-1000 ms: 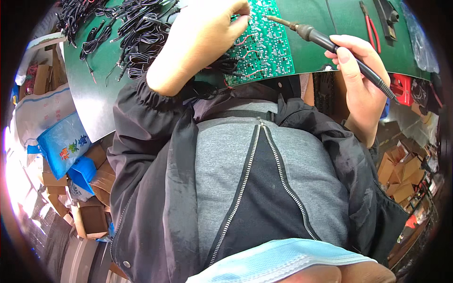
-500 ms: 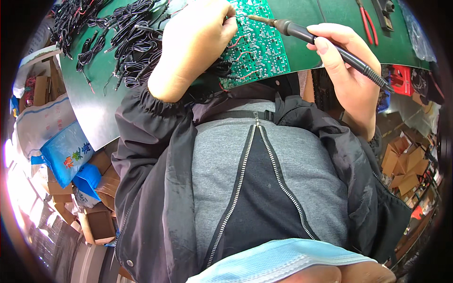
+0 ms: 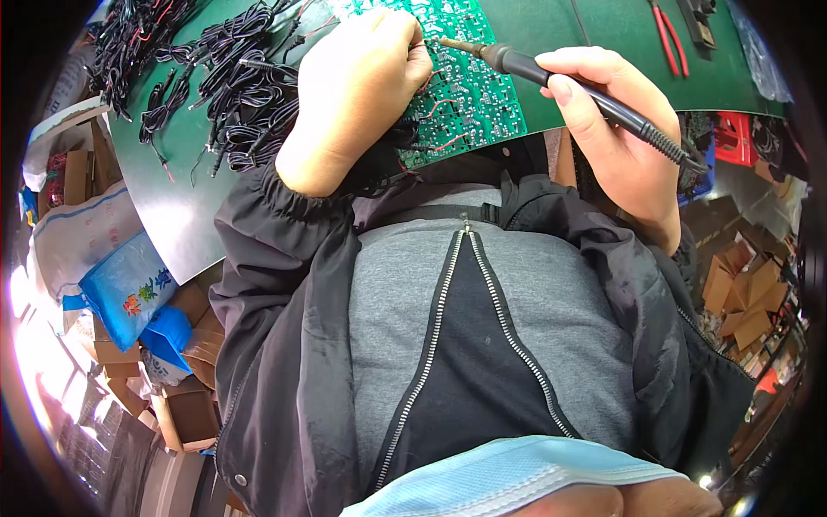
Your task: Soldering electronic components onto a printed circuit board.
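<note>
My right hand (image 3: pixel 622 142) holds a black soldering iron (image 3: pixel 525 65) like a pen, its tip pointing left. The tip meets the area by my left fingertips, over a green circuit board panel (image 3: pixel 489 108); whether it touches the solder point is too small to tell. My left hand (image 3: pixel 357 95) is closed in a pinch on what looks like a thin wire end (image 3: pixel 425 41), mostly hidden by the fingers. Several short red wires (image 3: pixel 444 105) stand on the panel below. Black cables (image 3: pixel 401 136) lie under my left wrist at the panel's near left edge.
Bundles of black cables (image 3: pixel 254 103) cover the left of the green table (image 3: pixel 172 220). Red-handled pliers (image 3: pixel 668 43) and a dark block-like tool (image 3: pixel 699 24) lie at the far right, near clear plastic (image 3: pixel 762 56). Cardboard boxes (image 3: pixel 745 284) stand below at the right.
The soldering iron and my right hand have shifted left, bringing the tip closer to my left fingertips. My left hand has moved slightly lower in the view and still pinches.
</note>
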Motion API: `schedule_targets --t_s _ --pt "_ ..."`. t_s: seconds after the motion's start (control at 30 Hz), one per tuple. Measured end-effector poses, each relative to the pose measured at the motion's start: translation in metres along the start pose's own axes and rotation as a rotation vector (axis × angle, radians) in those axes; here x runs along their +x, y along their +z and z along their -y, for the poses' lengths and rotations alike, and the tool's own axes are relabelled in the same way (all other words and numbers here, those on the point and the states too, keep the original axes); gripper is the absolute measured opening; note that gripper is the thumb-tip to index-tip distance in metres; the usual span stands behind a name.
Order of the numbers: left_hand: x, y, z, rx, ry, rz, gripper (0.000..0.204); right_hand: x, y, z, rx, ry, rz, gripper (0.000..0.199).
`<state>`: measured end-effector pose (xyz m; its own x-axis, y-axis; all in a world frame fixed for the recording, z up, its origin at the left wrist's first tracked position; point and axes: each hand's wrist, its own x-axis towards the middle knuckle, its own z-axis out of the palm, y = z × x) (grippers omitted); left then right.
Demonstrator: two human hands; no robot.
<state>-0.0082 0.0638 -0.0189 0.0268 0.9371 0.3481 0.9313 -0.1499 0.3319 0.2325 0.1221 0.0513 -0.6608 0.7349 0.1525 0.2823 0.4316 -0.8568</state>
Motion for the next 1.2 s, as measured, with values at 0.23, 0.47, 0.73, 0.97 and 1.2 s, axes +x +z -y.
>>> schedule_targets --t_s 0.23,0.47,0.73,0.97,1.2 --pt "-0.001 0.002 0.001 -0.011 -0.009 -0.002 0.013 0.003 0.001 0.002 -0.013 0.012 0.003 0.017" --pt "-0.002 0.004 0.0 -0.014 -0.018 -0.027 0.014 0.004 0.002 0.006 -0.02 0.026 -0.004 0.016" --pt "-0.002 0.002 -0.003 -0.022 -0.037 -0.015 0.013 0.008 -0.001 0.011 -0.081 0.003 0.039 0.016" --pt "-0.002 0.002 0.001 0.003 0.006 -0.033 0.012 0.001 -0.007 0.003 -0.024 0.02 -0.095 0.018" --pt "0.001 -0.013 -0.003 -0.183 -0.046 0.051 0.01 -0.005 -0.017 -0.004 0.002 0.035 -0.179 0.019"
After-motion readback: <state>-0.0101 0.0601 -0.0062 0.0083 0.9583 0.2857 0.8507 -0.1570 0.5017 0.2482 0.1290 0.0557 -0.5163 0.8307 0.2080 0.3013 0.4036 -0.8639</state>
